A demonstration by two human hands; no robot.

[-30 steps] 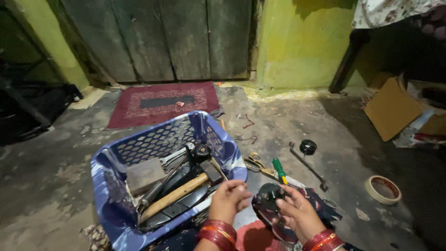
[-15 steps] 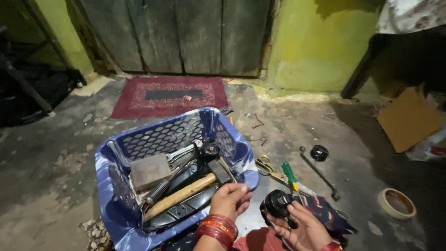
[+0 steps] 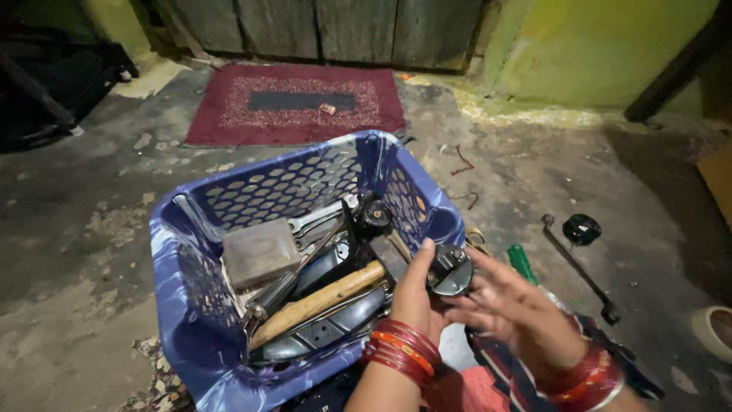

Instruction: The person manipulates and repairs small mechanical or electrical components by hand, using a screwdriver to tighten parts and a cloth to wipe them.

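Head view: round black metal part (image 3: 451,272), hand-held (image 3: 418,294).

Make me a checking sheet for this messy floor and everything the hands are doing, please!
Surface: cracked grey concrete floor, dusty and stained.
Job's things: small black round part, held over the rim of the blue basket.
Clutter: wooden-handled hammer, spanners and a grey box in the basket; long black wrench, black knob, green-handled screwdriver on the floor.
Grips: left hand holds the part; right hand touches it with open fingers.
Cables: nothing seen.
Surroundings: red mat, wooden door, green wall.
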